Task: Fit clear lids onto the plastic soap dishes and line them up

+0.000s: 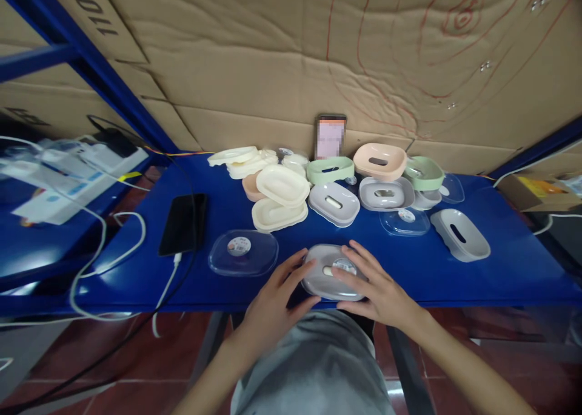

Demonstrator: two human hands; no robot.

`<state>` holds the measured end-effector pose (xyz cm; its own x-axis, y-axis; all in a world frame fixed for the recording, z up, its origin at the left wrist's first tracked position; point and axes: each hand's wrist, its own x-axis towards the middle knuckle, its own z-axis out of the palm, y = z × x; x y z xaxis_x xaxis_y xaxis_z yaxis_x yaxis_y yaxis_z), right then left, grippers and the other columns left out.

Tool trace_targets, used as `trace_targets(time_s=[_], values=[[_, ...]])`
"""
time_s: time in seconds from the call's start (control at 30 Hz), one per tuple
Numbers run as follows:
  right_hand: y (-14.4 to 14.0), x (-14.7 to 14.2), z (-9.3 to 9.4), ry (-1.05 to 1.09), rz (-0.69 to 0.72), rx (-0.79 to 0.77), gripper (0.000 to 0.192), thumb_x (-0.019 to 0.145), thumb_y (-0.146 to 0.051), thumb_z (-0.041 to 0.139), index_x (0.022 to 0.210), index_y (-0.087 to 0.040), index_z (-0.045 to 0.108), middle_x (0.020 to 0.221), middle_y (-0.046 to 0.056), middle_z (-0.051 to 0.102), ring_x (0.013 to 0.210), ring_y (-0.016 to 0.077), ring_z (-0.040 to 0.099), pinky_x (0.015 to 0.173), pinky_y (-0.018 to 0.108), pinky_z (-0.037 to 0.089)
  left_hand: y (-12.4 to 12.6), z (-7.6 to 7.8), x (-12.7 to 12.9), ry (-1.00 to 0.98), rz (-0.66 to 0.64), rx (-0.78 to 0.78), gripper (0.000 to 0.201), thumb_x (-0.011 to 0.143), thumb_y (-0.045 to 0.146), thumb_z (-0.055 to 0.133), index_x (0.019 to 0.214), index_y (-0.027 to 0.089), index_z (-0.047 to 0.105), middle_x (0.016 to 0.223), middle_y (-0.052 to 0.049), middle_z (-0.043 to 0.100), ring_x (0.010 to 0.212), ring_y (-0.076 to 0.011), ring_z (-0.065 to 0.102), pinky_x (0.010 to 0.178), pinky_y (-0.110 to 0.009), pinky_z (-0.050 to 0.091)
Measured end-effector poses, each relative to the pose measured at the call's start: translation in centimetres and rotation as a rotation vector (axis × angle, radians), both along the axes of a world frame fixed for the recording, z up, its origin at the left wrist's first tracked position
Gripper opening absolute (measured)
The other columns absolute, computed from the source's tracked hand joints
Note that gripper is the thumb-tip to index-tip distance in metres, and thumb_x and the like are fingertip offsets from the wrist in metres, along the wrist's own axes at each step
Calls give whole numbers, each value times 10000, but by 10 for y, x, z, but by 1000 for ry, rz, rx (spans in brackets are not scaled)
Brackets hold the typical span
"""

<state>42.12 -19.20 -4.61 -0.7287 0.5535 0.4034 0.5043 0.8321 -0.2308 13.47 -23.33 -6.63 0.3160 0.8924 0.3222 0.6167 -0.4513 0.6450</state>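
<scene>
A grey soap dish (322, 280) with a clear lid and a round label on top lies at the table's front edge. My left hand (277, 290) grips its left side, fingers on the lid and thumb at the near edge. From the right, my right hand (375, 287) holds it the same way, its fingers across the lid and partly over the label. Left of my hands lies a loose clear lid (259, 254) with a round label. Beyond the held dish sits a grey dish part (322, 204) with an oblong slot.
Cream trays (282, 184), green dishes (339, 169) and a peach dish (380, 154) crowd the back. A grey dish (473, 245) and clear lid (409, 226) lie right. A black phone (182, 224) with a white cable is left; another phone (330, 139) leans against the cardboard (254, 57).
</scene>
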Motion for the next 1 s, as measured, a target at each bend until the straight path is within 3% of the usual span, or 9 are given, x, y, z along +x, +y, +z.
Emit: trace_targets(time_s=[0.2,0.43,0.7,0.87,1.0], values=[[-10,-5,-3,-3,-90,-45,831,979,-411,763,1700,-310,361,1796,149,225,1660,402,222,1235,634,452,1,-1,0,14,13,-29,625,1039,336,681,1607,367,424,1661,-81,501,1474,-251,580,1167,-418,558],[-13,-3,-4,119,-98,-175,670,1033,-413,690,1654,-378,439,1776,79,303,1665,379,218,1243,661,420,0,0,2,37,13,-50,634,1037,366,684,1609,385,412,1662,-64,504,1475,-253,578,1177,-424,550],[-25,-11,-5,20,-242,-106,829,1010,-402,722,1718,-371,292,1820,103,149,1671,396,184,1241,656,433,0,0,2,31,10,-45,658,1055,360,653,1643,387,359,1665,-76,499,1489,-262,563,1192,-436,537],[-25,-6,-12,77,-201,-128,782,1051,-380,662,1726,-369,266,1795,102,252,1646,368,284,1241,630,450,1,2,3,35,22,-50,652,1050,337,663,1634,410,383,1652,-87,501,1474,-281,577,1183,-458,542],[-25,-7,-11,32,-201,-92,795,1025,-356,705,1715,-351,309,1805,109,215,1649,388,266,1229,644,466,1,3,1,-11,29,-62,575,1044,316,673,1574,385,461,1642,-89,514,1472,-274,580,1177,-463,549]])
